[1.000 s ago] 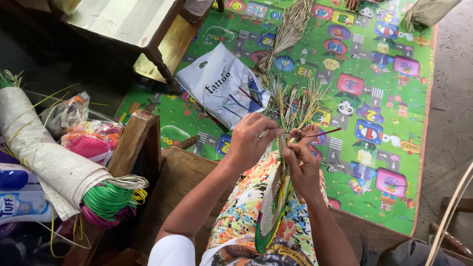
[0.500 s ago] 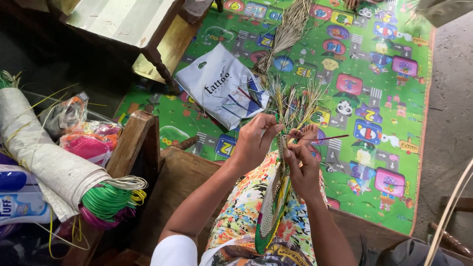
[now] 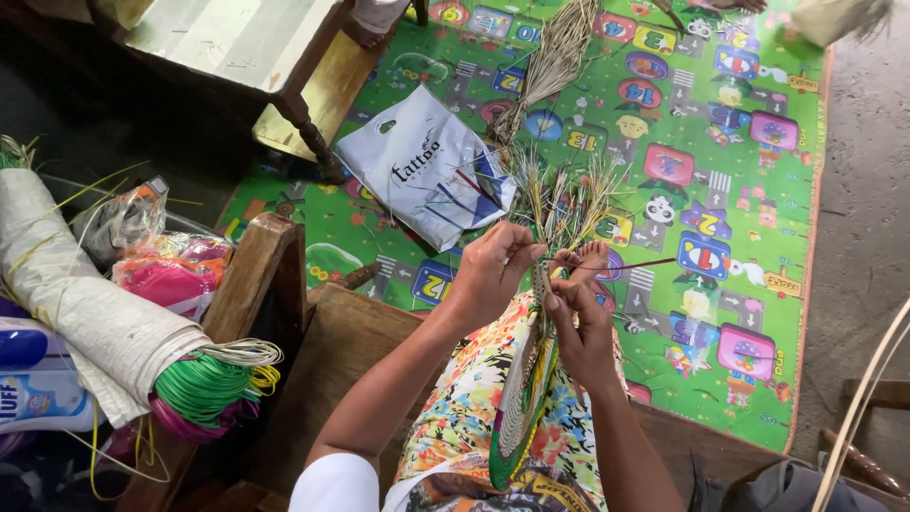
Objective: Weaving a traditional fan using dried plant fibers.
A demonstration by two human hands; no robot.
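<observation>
Closest to me, the woven fan-shaped piece stands on edge over my lap, against the flower-print dress. It is tightly plaited in pale straw with green and yellow bands along its curved rim, and its top frays out into loose straw ends that fan upward, stiff and thin. My right hand grips the upper edge of the weave, fingers curled in and pressed on the strands, and a thin dark red strand runs off to the right from between my hands. My left hand comes in from the left with the forearm bare, fingertips pinched narrow on strands at the top of the weave, touching the right hand's fingers. Left of me sits a wooden chair arm, and beside it a white roll with bundled green and pink cord. Farther out lies the bright green play mat with cartoon tiles, a white plastic bag on it, and a bunch of dry straw.
</observation>
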